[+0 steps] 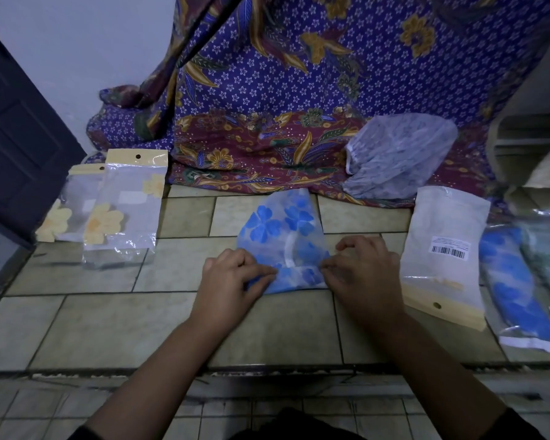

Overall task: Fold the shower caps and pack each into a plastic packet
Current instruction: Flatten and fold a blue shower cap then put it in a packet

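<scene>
Head view. A blue cap (283,236) lies partly folded on the counter (108,328). The left hand (232,277) and right hand (365,271) flank its near edge, curled fingers (261,271) pinching it. At left, two packets (124,211) each hold a yellow-flowered cap. At right, a barcoded packet (445,249), contents unclear, lies beside a blue-filled packet (518,287).

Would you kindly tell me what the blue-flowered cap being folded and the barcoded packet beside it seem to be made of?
Blue-flowered cap: likely thin plastic film, semi-matte and translucent; it creases softly and a white band shows through. Barcoded packet: apparently glossy, whitish-translucent plastic, given the glare streaks, with a cream header strip, possibly card, punched with a hole.
</scene>
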